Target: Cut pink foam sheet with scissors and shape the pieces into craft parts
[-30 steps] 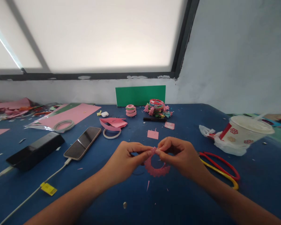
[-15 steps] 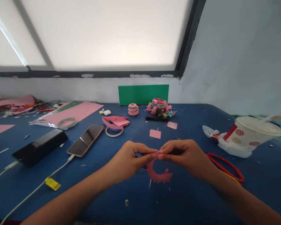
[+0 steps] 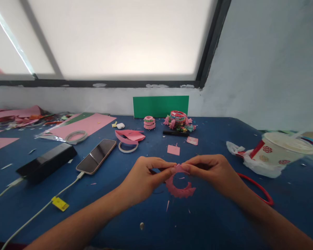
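Observation:
Both hands meet over the blue table (image 3: 224, 225), pinching one pink paper ring with a frilled, cut edge (image 3: 179, 189). My left hand (image 3: 143, 177) grips the ring's top end between thumb and forefinger. My right hand (image 3: 214, 172) pinches the same end from the other side, fingers closed. The ring's curled lower half hangs just above the tabletop. A small pink paper square (image 3: 173, 150) lies just beyond my hands.
A phone (image 3: 96, 156) on a white cable and a black power bank (image 3: 45, 162) lie at left. Tape roll (image 3: 127, 147), pink paper strips, finished paper rings (image 3: 178, 119) and a green card (image 3: 160, 106) sit further back. Red-handled scissors (image 3: 258, 189) and a lidded cup (image 3: 284, 149) are at right.
The view shifted slightly. My fingers worked the top of the pink ring, which now curls a little more to the right. Both hands stayed in place.

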{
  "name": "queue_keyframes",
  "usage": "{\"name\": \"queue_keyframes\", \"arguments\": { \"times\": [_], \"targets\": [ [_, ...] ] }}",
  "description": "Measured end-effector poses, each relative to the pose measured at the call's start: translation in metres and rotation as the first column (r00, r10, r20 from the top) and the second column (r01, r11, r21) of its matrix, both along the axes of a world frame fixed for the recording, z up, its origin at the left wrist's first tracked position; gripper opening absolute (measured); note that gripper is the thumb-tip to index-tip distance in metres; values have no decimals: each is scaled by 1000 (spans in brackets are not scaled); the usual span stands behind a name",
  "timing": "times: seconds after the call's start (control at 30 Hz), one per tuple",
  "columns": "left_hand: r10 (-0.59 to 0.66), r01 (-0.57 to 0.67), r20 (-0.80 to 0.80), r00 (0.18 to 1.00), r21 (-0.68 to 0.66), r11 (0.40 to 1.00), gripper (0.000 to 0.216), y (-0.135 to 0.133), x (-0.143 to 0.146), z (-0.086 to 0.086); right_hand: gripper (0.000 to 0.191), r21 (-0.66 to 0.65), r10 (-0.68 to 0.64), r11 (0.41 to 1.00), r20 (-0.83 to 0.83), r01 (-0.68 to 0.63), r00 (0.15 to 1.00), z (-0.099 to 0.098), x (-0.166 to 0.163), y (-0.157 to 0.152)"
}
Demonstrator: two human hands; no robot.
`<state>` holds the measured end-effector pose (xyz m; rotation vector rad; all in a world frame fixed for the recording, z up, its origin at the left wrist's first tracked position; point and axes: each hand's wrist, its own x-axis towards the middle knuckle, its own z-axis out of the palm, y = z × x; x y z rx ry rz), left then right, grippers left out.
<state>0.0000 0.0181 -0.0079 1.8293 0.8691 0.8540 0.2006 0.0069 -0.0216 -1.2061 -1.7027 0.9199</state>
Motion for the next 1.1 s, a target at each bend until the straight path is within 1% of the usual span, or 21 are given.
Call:
{"name": "queue_keyframes", "arguments": {
  "times": [0.1, 0.17, 0.23, 0.3, 0.37, 0.4, 0.43, 0.47, 0.53, 0.57, 0.63, 0.67, 0.7, 0.73, 0.8, 0.87, 0.93, 1.0, 1.1],
  "targets": [
    [23, -22, -30, 999, 27, 999, 22, -2, 1, 0, 22, -7, 11, 1000, 2, -11, 1000, 0, 0, -2],
    [16, -15, -42, 999, 39, 999, 22, -3, 1, -1, 22, -7, 16, 1000, 5, -16, 1000, 0, -1, -3],
    [-2, 7, -58, 998, 80, 997, 22, -5, 2, -1, 21, 7, 13, 1000, 30, -13, 999, 1, -2, -3],
    [-12, 23, -76, 997, 147, 989, 22, -5, 2, -2, 21, 41, 6, 999, 57, -8, 998, 2, -3, -5],
    [-18, 35, -64, 998, 280, 959, 19, -3, 1, -4, 17, 122, 17, 992, 75, -26, 997, 3, -4, -6],
    [-25, 42, -48, 999, 385, 922, 18, -2, 0, -5, 14, 198, 32, 979, 89, -49, 996, 3, -4, -8],
    [-37, 49, -33, 999, 503, 863, 17, -1, -1, -6, 9, 302, 48, 950, 109, -79, 993, 4, -3, -9],
    [-50, 54, -25, 998, 620, 783, 17, 0, -3, -7, 5, 415, 59, 903, 136, -111, 989, 4, -3, -11],
    [-69, 70, -36, 997, 801, 595, 17, 1, -6, -7, 10, 614, 53, 771, 203, -169, 978, 4, -2, -15],
    [-76, 85, -53, 996, 859, 505, 16, 2, -7, -7, 13, 682, 43, 703, 241, -201, 970, 4, -1, -16],
    [-73, 114, -95, 993, 930, 349, 16, 1, -11, -6, 19, 766, 11, 595, 297, -245, 955, 4, 0, -20],
    [-64, 128, -115, 991, 951, 281, 16, 0, -12, -5, 21, 790, -8, 559, 309, -252, 951, 4, 0, -22],
    [-56, 140, -131, 990, 965, 223, 17, -1, -13, -4, 22, 807, -23, 537, 304, -245, 952, 4, -1, -23],
    [-47, 150, -144, 989, 973, 174, 19, -2, -14, -4, 22, 813, -26, 532, 294, -236, 955, 5, -1, -25],
    [-32, 162, -160, 987, 981, 108, 23, -4, -16, -4, 19, 809, -9, 543, 272, -224, 962, 6, -1, -30],
    [-13, 167, -167, 986, 984, 68, 25, -6, -17, -4, 13, 794, 14, 557, 283, -243, 959, 9, -2, -35],
    [16, 164, -164, 986, 986, 38, 23, -8, -18, -4, 9, 798, 5, 551, 289, -244, 957, 11, -2, -39],
    [34, 160, -160, 987, 987, 8, 20, -9, -18, -2, 9, 805, -8, 545, 285, -235, 958, 13, -2, -42],
    [38, 154, -153, 987, 988, -21, 17, -12, -17, 1, 8, 809, 6, 536, 281, -240, 960, 15, -3, -43]
  ]
}}
